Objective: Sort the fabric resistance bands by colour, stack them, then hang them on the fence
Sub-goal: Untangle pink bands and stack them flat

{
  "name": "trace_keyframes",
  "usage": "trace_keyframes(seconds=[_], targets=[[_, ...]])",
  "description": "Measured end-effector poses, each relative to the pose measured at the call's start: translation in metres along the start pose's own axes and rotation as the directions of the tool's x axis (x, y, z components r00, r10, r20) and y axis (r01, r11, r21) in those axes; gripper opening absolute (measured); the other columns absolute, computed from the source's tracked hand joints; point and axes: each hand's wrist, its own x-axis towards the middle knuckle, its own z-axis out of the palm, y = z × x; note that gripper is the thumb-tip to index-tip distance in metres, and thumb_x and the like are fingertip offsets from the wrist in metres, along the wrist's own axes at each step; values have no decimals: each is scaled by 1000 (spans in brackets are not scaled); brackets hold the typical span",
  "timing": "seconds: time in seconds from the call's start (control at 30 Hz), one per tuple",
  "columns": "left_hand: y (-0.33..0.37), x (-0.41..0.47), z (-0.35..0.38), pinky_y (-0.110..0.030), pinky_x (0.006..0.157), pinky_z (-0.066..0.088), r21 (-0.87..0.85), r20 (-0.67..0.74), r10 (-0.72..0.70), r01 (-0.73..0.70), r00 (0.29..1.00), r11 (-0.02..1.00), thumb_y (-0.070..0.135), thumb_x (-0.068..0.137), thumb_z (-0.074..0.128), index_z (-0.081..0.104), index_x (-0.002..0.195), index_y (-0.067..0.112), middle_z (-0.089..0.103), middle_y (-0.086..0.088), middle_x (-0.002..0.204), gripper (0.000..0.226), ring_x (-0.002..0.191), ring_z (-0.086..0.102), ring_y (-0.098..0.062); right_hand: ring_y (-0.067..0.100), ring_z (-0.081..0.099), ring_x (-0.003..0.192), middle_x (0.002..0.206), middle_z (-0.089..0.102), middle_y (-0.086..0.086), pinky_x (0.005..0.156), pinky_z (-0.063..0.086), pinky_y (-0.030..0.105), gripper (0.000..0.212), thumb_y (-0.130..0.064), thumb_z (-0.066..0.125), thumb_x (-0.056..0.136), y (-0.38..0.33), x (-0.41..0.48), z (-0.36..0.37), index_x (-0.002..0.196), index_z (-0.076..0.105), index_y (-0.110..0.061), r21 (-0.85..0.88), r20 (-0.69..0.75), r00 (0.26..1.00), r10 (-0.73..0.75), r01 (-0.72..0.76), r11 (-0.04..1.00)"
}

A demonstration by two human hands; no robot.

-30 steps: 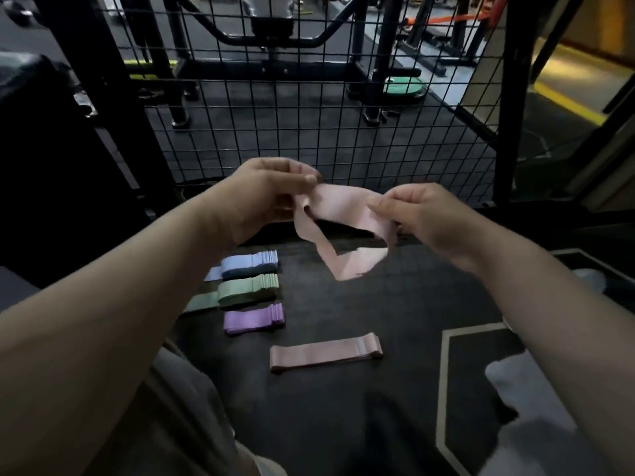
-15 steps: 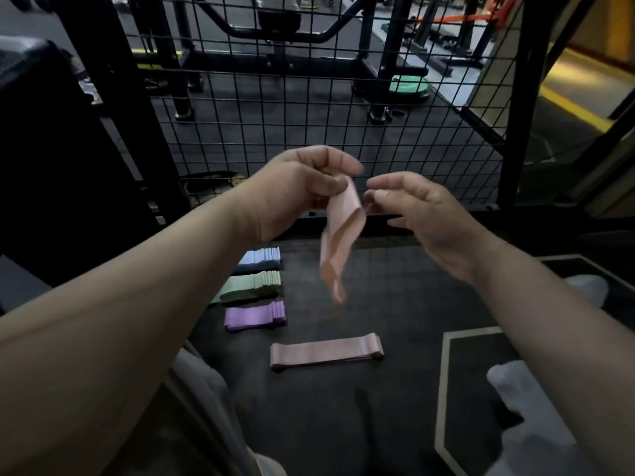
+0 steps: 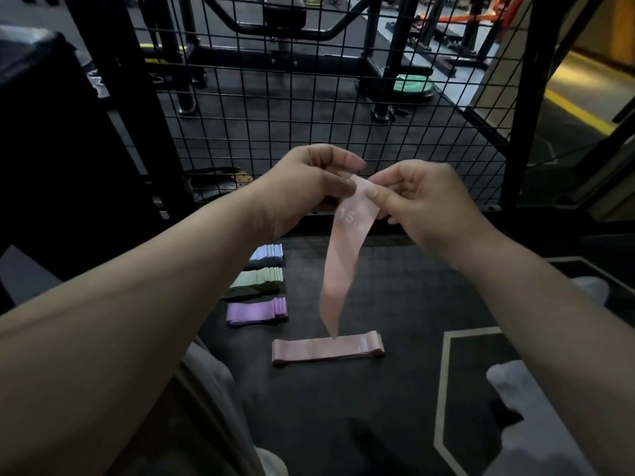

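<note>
Overhead, from the head camera: a person seated on a dark gym floor [image 3: 395, 304] pinches the top end of a pink band [image 3: 340, 269] with both hands. The left hand [image 3: 309, 187] closes thumb and fingers on its left edge and the right hand [image 3: 422, 197] nips the right edge, the two hands almost touching. The band hangs straight down from that grip, its long axis vertical and a printed number showing near the top. In this view its lower tip meets the top edge of the pink stack [image 3: 326, 350]; whether it touches cannot be told.

That stack lies flat on the floor directly below the hands and closer to the person's body, with its long axis running left to right, crosswise to the hanging band. The move ahead looks to be turning the band level and lowering it onto the pile, and neither hand is clearly nearer.

Beyond and to the left sit a purple stack [image 3: 256, 311], a green stack [image 3: 261, 281] and a blue stack [image 3: 269, 254], partly hidden by the left forearm. No box or bin is in view. The wire fence [image 3: 309, 97] stands behind the hands with no bands hung on it.
</note>
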Motion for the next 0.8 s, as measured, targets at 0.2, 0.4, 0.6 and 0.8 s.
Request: trace_keyframes(seconds=[0.2,0.4,0.6,0.8], targets=[[-2,2,-3,-33,79,57,-26,7,27,-27,1000,999,-16,81,59,64,114,3,65,-7,93,39,87,66,-21,10,69,76,84,72,0,66,56,24,6,-25,71,91,-7,0,-4,94,70,-20,17,-39,999,14,-14,1000],[-11,2,1,-42,104,46,107,248,-7,-20,969,994,0,76,66,62,115,-8,66,-19,109,40,102,63,-26,22,71,79,90,74,9,70,61,37,6,-18,64,96,-20,1,-9,98,67,-14,200,-46,996,71,-60,978],[-19,3,-1,-43,97,50,226,225,-137,86,965,970,0,81,71,69,100,-5,70,-13,97,20,90,64,-23,16,71,88,98,69,4,73,61,34,9,-19,51,102,-24,8,-28,102,59,-15,466,-232,939,252,-120,877],[-18,-3,-3,-28,66,53,361,271,-299,192,915,913,12,76,79,71,97,0,69,-8,86,25,76,64,-22,19,68,100,110,66,6,71,62,36,10,-19,49,102,5,16,-54,97,57,-20,621,-405,776,484,-155,768]])
